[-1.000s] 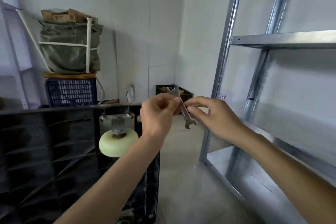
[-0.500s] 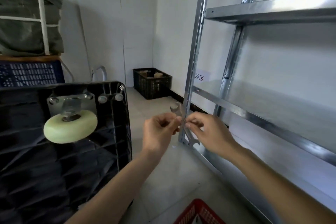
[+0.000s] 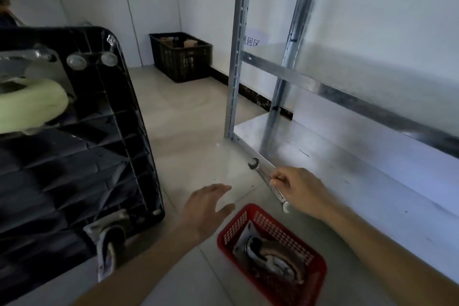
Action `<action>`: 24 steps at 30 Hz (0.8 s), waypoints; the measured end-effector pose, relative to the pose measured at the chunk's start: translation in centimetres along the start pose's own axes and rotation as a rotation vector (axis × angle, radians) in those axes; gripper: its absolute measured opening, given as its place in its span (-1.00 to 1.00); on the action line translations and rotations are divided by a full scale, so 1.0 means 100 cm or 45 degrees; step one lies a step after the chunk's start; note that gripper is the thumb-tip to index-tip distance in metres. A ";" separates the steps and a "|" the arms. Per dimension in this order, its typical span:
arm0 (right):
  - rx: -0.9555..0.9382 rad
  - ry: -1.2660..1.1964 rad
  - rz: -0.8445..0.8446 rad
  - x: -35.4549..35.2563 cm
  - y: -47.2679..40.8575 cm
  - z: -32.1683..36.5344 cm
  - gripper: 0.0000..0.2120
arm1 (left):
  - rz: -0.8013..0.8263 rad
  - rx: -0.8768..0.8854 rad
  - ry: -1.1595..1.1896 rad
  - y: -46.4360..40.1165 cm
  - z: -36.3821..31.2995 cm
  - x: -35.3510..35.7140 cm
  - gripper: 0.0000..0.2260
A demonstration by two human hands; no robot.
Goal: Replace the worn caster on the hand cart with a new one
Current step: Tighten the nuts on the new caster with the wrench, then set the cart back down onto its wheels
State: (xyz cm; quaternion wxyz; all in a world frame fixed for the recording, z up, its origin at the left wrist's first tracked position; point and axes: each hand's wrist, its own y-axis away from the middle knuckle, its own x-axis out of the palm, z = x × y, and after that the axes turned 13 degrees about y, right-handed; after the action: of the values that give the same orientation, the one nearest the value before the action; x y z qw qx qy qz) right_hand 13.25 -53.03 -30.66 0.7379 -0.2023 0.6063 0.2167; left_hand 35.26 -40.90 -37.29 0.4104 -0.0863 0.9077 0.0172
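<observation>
My right hand (image 3: 301,190) pinched one double open-end wrench (image 3: 268,182) at mid-shaft, its two jaws sticking out either side of my fingers, above the floor beside the steel shelving (image 3: 323,151). My left hand (image 3: 208,208) hung free with fingers spread and slack, holding nothing, just left of one red basket (image 3: 315,278). In that basket lay one grey caster (image 3: 273,258) on its side. The black hand cart (image 3: 99,156) stood tipped on edge to my left, showing two casters: a pale green one (image 3: 32,107) up high and a dirty one (image 3: 109,241) at the lower corner. One black crate (image 3: 183,62) sat by the wall.
</observation>
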 end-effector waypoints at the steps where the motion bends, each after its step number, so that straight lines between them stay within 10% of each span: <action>1: 0.021 -0.003 0.037 0.011 0.004 -0.005 -0.94 | 0.053 -0.010 -0.026 0.002 0.004 0.007 -0.50; 24: 0.167 0.241 0.526 0.144 0.020 -0.071 -0.92 | 0.263 -0.075 -0.068 0.002 0.059 0.100 -0.45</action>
State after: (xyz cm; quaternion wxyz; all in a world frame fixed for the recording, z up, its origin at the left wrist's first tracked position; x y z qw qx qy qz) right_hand 8.81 -54.32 -46.20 0.6291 -0.0450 0.7142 0.3035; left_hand 33.09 -41.51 -48.72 0.4276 -0.0039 0.8996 0.0885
